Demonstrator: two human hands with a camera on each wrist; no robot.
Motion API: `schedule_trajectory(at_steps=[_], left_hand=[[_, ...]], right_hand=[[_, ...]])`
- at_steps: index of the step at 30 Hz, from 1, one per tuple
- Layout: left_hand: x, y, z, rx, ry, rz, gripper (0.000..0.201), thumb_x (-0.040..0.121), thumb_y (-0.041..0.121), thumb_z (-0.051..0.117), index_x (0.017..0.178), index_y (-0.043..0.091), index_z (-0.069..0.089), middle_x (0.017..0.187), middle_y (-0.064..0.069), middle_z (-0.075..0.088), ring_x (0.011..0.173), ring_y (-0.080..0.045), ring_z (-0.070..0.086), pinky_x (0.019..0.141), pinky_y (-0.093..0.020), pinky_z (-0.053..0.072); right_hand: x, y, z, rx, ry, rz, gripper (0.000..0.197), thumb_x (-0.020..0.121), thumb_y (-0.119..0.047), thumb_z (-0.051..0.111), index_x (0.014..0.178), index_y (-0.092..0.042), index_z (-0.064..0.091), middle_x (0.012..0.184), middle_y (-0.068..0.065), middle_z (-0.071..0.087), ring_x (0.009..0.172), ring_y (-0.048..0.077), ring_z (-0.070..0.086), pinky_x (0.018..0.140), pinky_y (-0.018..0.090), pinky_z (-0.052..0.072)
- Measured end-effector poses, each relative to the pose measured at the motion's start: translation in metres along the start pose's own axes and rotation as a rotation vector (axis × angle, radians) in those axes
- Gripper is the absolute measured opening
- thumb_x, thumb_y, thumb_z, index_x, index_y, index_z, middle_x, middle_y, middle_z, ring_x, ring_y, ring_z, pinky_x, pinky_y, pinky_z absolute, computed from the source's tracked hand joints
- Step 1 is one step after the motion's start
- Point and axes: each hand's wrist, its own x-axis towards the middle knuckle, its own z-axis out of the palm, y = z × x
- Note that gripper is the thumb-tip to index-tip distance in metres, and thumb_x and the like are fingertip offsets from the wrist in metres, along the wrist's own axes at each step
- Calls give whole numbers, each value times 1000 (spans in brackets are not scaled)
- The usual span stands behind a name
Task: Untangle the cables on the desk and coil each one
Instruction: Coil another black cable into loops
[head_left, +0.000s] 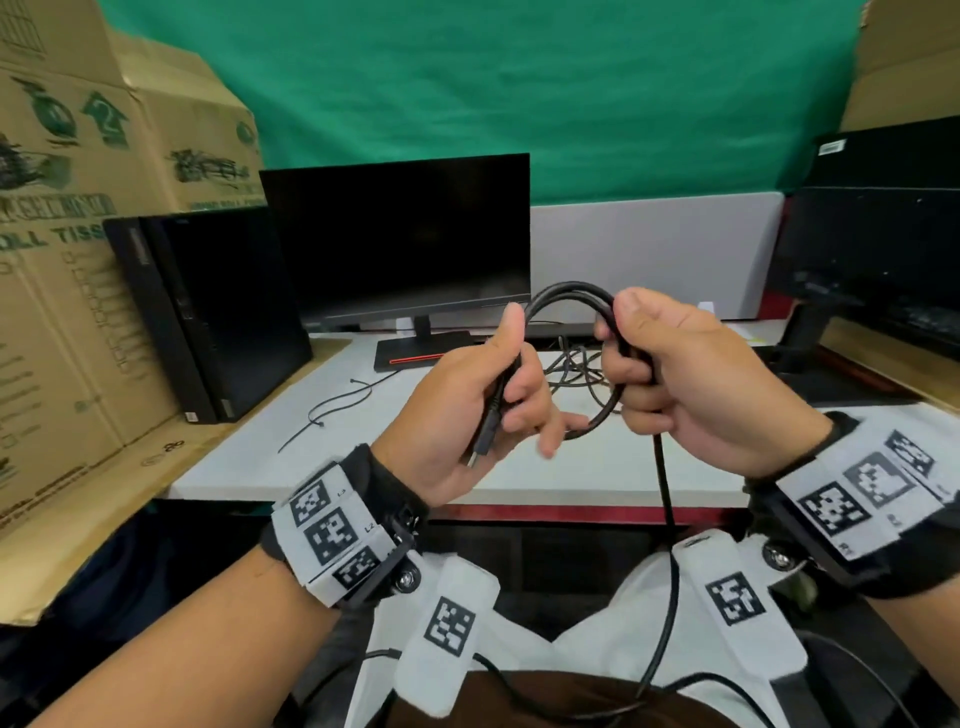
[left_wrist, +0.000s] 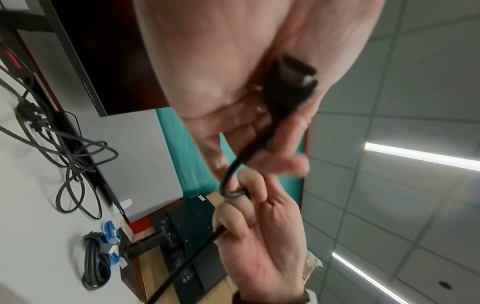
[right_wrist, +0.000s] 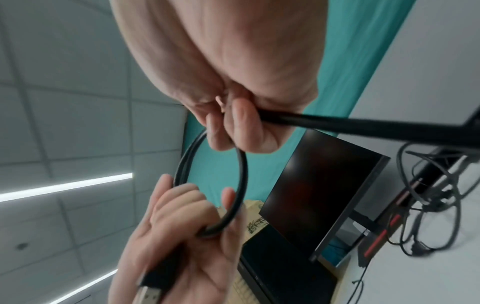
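A black USB cable (head_left: 566, 293) is held up above the desk's front edge, bent into a small loop of two turns. My left hand (head_left: 483, 395) grips the loop's left side, with the USB plug (head_left: 480, 441) sticking out below the palm; the plug (left_wrist: 291, 86) lies against the palm in the left wrist view. My right hand (head_left: 675, 374) grips the loop's right side (right_wrist: 239, 174). The cable's free length (head_left: 667, 545) hangs from the right hand down to my lap. A tangle of dark cables (head_left: 574, 366) lies on the white desk (head_left: 322, 457) behind the hands.
A monitor (head_left: 400, 239) stands at the desk's back, a black PC tower (head_left: 208, 312) to its left and cardboard boxes (head_left: 62, 260) beyond. A thin black cable tie (head_left: 332, 410) lies at left. Coiled grey and blue cables (left_wrist: 101, 259) lie on the desk in the left wrist view.
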Motion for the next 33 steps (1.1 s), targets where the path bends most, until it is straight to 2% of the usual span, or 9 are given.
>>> schedule_trajectory(at_steps=[3,6,10,15,17,20,23,28,33], left_hand=[[-2,0,4,17,38,26,58,98,55,44,56,18,30,47,2,26,34,-14,24,49,-34,50],[1,0,4,-19,-14,94,61,101,50,44,52,16,29,55,-4,45,40,-14,40,43,-29,46],[10,-2,-2,-52,4,219,63,100,44,41,43,18,39,121,-11,69,107,-18,66,84,-52,58],[17,5,-21,98,136,312,62,104,46,33,47,22,34,139,1,61,134,-11,51,108,-53,43],[20,10,-34,262,249,345,64,103,48,34,48,19,51,131,6,66,128,-4,54,106,-48,46],[20,4,-51,708,422,304,42,101,52,43,105,19,69,89,18,65,79,10,59,78,-40,54],[17,-14,-63,1082,363,312,43,101,47,42,129,23,64,127,25,51,113,16,50,94,-3,37],[20,-21,-76,1229,367,223,72,90,64,32,77,2,65,59,17,59,104,-31,63,84,-35,46],[23,-12,-83,1045,444,239,68,103,56,30,68,0,46,45,-8,48,36,-16,49,51,-37,45]], right_hand=[[1,6,5,-118,3,-44,26,107,-32,40,102,-27,65,66,6,54,41,12,21,41,19,20],[2,19,10,-433,79,-223,38,106,-21,41,112,-49,65,71,4,61,37,10,37,35,18,27],[-3,43,19,-813,-13,-214,52,103,-25,39,130,-68,33,70,0,65,53,12,58,39,21,45],[-14,63,26,-1073,-261,80,46,106,-26,37,148,-30,19,69,5,58,53,16,57,53,33,51],[-27,68,36,-1145,-444,253,26,105,-26,40,128,-14,34,75,4,54,63,21,58,57,34,46],[-38,49,52,-1157,-553,275,18,105,-30,42,111,-13,40,83,4,53,66,17,50,59,31,41],[-44,9,53,-1112,-512,183,14,102,-36,47,109,-23,47,82,-8,55,63,4,52,56,20,41],[-50,-30,38,-797,-470,188,11,96,-30,59,106,-27,56,78,-6,60,48,4,56,59,30,56],[-40,-40,21,-358,-431,175,19,95,-22,60,100,-4,62,60,2,45,38,9,36,45,26,47]])
